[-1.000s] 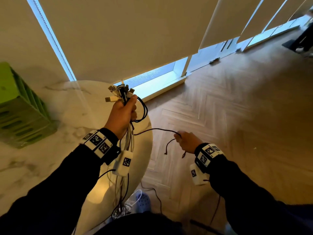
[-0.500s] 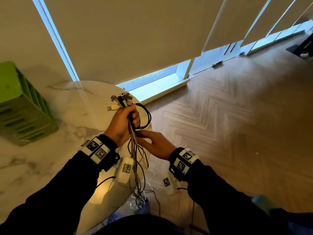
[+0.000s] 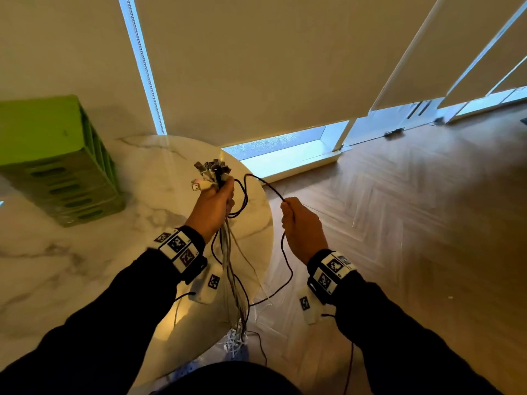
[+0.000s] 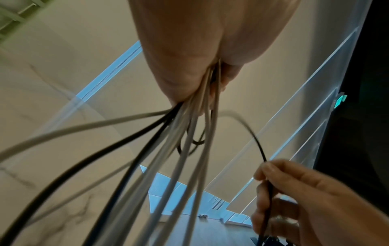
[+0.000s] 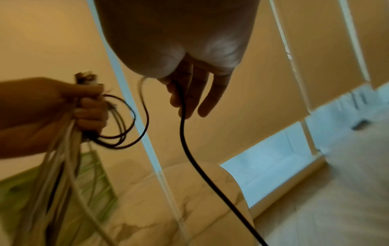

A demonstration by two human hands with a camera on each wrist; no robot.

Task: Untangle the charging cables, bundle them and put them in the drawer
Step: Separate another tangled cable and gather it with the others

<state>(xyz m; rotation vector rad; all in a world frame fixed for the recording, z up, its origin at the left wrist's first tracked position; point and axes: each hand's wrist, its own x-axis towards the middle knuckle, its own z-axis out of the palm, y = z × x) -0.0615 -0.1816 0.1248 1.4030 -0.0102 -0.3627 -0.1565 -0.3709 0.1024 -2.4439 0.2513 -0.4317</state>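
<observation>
Charging cables [image 3: 228, 252] are hanging in a bunch from the left hand [image 3: 212, 208], which is gripping them in a fist above the edge of the round marble table [image 3: 85, 266], their plug ends [image 3: 212, 169] fanning out above the knuckles and the white and black strands trailing down toward the floor. One black cable [image 3: 265, 185] is arching out of that bunch to the right hand [image 3: 302, 226], which is holding it off to the side over the wooden floor [image 3: 399, 223]; thumb and forefinger seem to be pinching it, with the other fingers looser in the blurred right wrist view. A green slotted crate [image 3: 57, 163] is sitting on the table, well apart from both hands.
</observation>
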